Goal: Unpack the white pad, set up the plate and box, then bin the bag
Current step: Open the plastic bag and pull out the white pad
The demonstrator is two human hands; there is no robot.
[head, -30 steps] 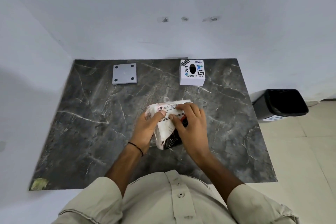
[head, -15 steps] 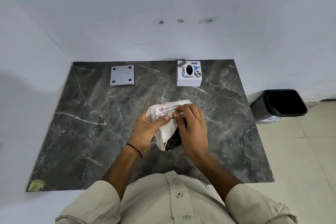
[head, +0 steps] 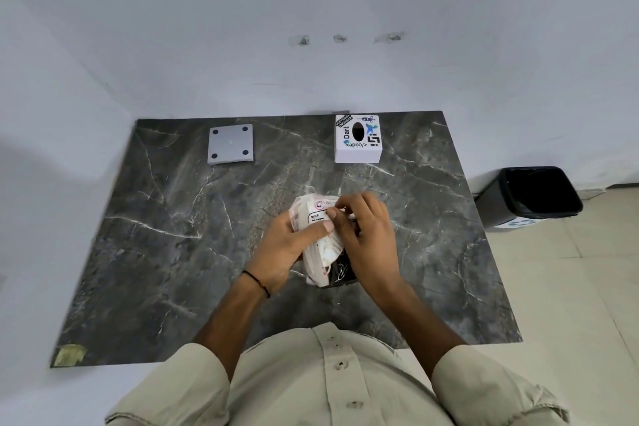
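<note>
- While the bag [head: 320, 245] rests on the counter [head: 179, 252], well in front of the box [head: 358, 139], its long axis runs toward the person.
- Left hand [head: 281, 252] wraps the bag's left side, thumb pressed on top.
- Right hand [head: 368, 235] fingers [head: 340, 206] pinch the far top edge, nearer the opening.
- Pad is not visible separately.

One bag [head: 320, 245], one plate [head: 230, 143], one box [head: 358, 138], one bin [head: 532, 195], two hands — contents unclear.
</note>
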